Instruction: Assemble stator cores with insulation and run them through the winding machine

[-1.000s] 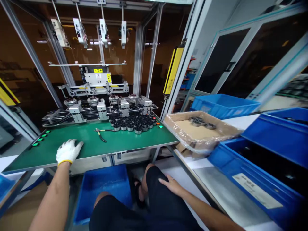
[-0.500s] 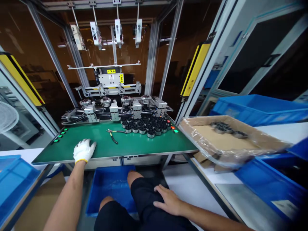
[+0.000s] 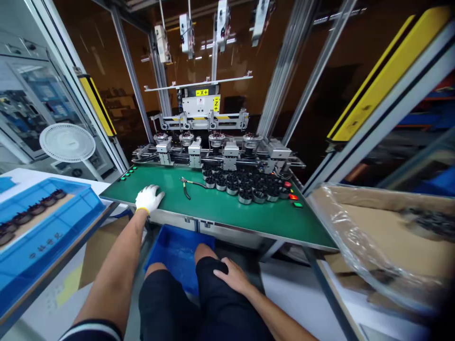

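Note:
My left hand (image 3: pixel 149 199), in a white glove with a yellow cuff, rests palm down near the front left edge of the green work surface (image 3: pixel 213 208). Its fingers are stretched out and nothing is in them. To its right lie cutting pliers (image 3: pixel 186 188) with black and yellow handles, apart from the hand. Beyond the pliers stands a cluster of round metal parts with black tops (image 3: pixel 246 195). My bare right hand (image 3: pixel 232 275) lies on my thigh, fingers loosely spread and holding nothing.
Behind the surface is a machine with clamps (image 3: pixel 231 150) and round wound parts (image 3: pixel 216 139). Yellow sensor bars (image 3: pixel 97 105) flank its opening. A blue bin (image 3: pixel 46 227) with parts stands left, a plastic-lined carton (image 3: pixel 373 237) right. Another blue bin (image 3: pixel 167 246) sits below the table.
The view has swung to the left, bringing the left blue bin and its row of parts into sight. Both hands stay where they were, on the green surface and on the thigh.

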{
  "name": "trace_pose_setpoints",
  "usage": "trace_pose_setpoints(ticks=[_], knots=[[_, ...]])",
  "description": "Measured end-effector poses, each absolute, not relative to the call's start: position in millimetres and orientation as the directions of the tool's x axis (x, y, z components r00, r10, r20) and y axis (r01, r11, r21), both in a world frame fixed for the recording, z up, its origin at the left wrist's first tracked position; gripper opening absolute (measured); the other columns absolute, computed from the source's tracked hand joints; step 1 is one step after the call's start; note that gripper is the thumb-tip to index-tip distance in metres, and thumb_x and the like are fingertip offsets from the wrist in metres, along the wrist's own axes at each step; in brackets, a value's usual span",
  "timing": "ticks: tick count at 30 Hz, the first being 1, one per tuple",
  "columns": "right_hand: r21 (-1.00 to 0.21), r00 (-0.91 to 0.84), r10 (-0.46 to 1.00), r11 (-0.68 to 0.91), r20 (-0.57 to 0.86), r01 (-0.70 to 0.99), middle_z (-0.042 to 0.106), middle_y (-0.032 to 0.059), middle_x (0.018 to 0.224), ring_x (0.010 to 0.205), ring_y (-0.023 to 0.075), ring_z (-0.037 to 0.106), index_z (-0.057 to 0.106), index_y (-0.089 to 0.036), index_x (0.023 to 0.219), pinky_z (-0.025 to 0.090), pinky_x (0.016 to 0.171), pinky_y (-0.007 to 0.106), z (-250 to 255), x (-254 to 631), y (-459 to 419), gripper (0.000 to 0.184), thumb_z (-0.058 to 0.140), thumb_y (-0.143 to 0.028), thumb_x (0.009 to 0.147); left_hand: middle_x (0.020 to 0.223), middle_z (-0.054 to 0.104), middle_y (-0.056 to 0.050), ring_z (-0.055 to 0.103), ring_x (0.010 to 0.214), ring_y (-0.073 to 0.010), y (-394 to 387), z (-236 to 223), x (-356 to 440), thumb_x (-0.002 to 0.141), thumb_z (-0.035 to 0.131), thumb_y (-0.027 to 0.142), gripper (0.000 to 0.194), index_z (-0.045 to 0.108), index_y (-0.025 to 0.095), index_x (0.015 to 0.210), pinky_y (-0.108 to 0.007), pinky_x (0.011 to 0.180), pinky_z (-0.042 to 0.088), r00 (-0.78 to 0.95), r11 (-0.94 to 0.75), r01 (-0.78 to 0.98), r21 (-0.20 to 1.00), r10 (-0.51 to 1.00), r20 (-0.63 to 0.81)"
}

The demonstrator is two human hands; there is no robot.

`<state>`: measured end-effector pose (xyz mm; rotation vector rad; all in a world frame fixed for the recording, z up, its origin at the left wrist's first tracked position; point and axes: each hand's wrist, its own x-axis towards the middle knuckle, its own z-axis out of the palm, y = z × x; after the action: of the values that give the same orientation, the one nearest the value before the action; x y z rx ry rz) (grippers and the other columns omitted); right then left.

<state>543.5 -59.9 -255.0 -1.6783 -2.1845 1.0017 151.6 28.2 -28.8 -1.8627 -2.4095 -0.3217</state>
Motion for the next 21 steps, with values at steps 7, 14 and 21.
trace_pose_setpoints(ticks=[7, 14, 21], knots=[[-0.616, -0.484, 0.865, 0.311, -0.132, 0.724, 0.077, 0.0119, 0.093, 0.097, 0.0374, 0.077, 0.077, -0.03, 0.089, 0.059, 0.087, 0.047, -189.6, 550.4, -111.6, 0.012, 0.075, -0.035, 0.078, 0.146, 0.065, -0.013, 0.06, 0.131, -0.0328, 21.6, -22.1, 158.2, 0.099, 0.05, 0.056, 0.054, 0.066, 0.02, 0.136, -0.041, 0.106, 0.046, -0.36, 0.325, 0.929, 0.176, 0.905, 0.227], [-0.509, -0.585, 0.721, 0.685, 0.371, 0.522, 0.062, 0.0192, 0.145, 0.141, 0.0309, 0.055, 0.067, -0.014, 0.133, 0.042, 0.124, 0.05, -51.7, 481.5, -49.6, 0.047, 0.069, -0.043, 0.096, 0.102, 0.076, -0.016, 0.069, 0.096, -0.0334, -0.4, -20.0, 161.9, 0.101, 0.028, 0.065, 0.063, 0.072, 0.021, 0.092, -0.034, 0.07, 0.04, -0.491, 0.447, 0.867, 0.222, 0.841, 0.228], [-0.324, -0.492, 0.833, 0.553, 0.255, 0.768, 0.043, 0.0329, 0.159, 0.153, 0.0419, 0.04, 0.048, 0.0, 0.153, 0.032, 0.127, 0.061, -16.0, 387.5, 99.1, 0.074, 0.069, -0.045, 0.098, 0.074, 0.066, -0.009, 0.061, 0.076, -0.0242, -6.0, -34.3, 159.9, 0.099, 0.033, 0.064, 0.059, 0.05, 0.022, 0.062, -0.033, 0.059, 0.019, -0.462, 0.391, 0.877, 0.278, 0.845, 0.268]])
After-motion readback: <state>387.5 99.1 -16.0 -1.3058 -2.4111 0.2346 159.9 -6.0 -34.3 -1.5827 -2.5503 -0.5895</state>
